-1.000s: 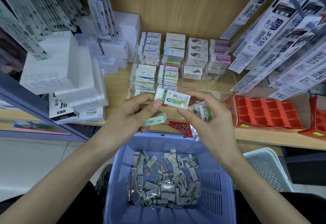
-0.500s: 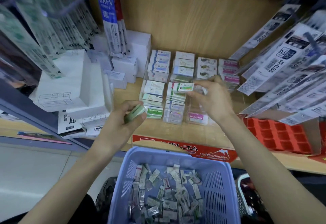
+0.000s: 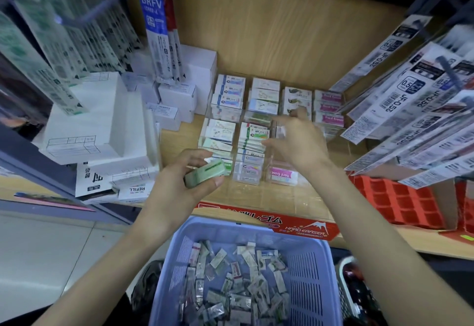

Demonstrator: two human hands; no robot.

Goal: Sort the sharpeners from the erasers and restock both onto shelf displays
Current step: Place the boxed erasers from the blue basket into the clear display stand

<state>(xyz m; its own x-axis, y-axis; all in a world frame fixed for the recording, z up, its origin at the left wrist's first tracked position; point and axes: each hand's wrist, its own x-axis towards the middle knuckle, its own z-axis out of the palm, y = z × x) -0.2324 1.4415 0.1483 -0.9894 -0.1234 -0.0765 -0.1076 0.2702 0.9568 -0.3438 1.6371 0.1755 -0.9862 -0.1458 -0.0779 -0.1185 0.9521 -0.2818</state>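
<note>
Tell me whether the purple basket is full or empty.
Partly filled: small wrapped packets lie loose over the floor of the basket, its walls bare above.

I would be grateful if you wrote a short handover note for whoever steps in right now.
Left hand: grips a pale green eraser just in front of the clear display.
Right hand: fingers spread over the display's middle rows, beside a green-and-white eraser lying on top of a stack; whether it holds anything is unclear.
Done: most display compartments hold stacked erasers.
Left: place the pale green eraser; many small wrapped items lie in the lavender basket below the shelf edge. No sharpeners can be made out.
</note>
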